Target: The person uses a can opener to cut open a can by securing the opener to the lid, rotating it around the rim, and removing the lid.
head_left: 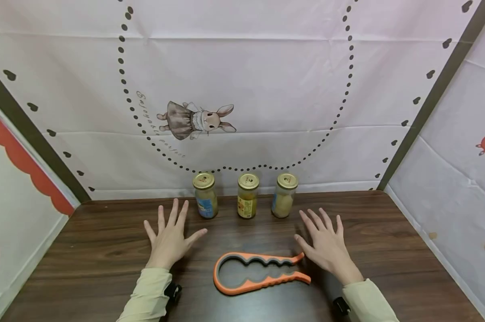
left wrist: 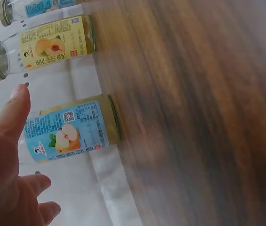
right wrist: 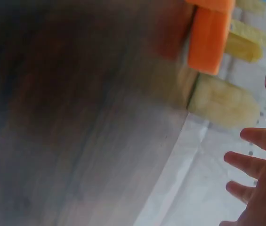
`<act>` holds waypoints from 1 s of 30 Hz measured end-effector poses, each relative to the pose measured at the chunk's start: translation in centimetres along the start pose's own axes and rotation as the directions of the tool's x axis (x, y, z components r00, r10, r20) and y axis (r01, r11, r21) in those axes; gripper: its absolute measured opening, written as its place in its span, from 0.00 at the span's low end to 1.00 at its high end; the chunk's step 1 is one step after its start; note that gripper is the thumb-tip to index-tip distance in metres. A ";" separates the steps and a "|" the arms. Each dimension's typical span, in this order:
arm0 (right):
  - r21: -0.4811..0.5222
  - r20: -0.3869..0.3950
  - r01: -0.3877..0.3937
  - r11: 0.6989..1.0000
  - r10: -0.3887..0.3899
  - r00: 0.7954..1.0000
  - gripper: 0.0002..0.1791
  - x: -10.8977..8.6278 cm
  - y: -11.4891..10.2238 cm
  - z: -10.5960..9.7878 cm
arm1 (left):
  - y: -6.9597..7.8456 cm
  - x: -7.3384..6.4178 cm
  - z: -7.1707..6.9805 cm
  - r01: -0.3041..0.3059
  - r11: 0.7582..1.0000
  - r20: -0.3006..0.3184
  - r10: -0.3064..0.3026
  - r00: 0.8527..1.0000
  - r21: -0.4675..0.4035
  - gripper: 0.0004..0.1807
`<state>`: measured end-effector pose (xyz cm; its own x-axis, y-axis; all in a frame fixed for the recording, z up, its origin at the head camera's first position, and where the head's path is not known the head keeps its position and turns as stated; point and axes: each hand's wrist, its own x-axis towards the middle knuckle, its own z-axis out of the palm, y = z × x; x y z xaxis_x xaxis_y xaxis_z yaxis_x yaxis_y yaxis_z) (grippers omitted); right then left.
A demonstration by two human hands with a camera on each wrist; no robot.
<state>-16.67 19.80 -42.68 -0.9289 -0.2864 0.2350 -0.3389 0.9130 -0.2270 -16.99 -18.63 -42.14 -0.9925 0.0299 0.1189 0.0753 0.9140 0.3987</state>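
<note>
My left hand [head_left: 170, 241] is held over the table with its fingers spread, just left of the jars, and holds nothing. On the other side my right hand [head_left: 326, 243] also has its fingers spread, beside an orange jar opener [head_left: 262, 286] with a dark scalloped inner edge. Three glass jars with gold lids stand in a row at the table's back: a blue-labelled jar [head_left: 205, 197], a yellow-labelled jar [head_left: 247, 197] and a pale-filled jar [head_left: 284, 197]. The left wrist view shows pear pictures on the blue label [left wrist: 67, 129] and peaches on the yellow label [left wrist: 55, 43].
Behind the dark wooden table [head_left: 105, 259] hangs a white cloth [head_left: 274, 89] printed with a rabbit and dots. More printed cloth [head_left: 447, 179] bounds the right side, and a red-edged panel [head_left: 21, 179] the left.
</note>
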 end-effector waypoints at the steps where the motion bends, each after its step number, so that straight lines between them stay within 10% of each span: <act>1: -0.008 0.000 0.019 1.000 -0.019 1.000 0.36 -0.2 0.0 -0.1 | 0.2 0.2 0.0 -0.004 1.000 -0.002 0.004 1.000 -0.002 0.55; 10: -0.069 0.103 0.251 0.965 -0.244 0.964 0.39 -0.8 -1.2 -1.1 | 1.0 2.6 -0.1 0.001 0.998 0.008 0.000 1.000 -0.066 0.56; 23: -0.039 0.489 0.426 0.904 -0.355 0.797 0.40 -0.4 -4.9 0.1 | 1.1 6.3 1.4 0.030 0.923 -0.047 -0.052 0.998 -0.383 0.46; 30: -0.078 0.481 0.448 0.890 -0.360 0.799 0.37 -0.4 -5.2 0.6 | 1.4 7.2 2.8 0.046 0.895 -0.061 -0.081 0.995 -0.443 0.41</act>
<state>-14.59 14.97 -42.20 -0.6922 -0.6975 -0.1854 -0.7066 0.7072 -0.0227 -24.30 -16.04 -43.25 -0.9876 -0.0691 0.1410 0.0644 0.6406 0.7652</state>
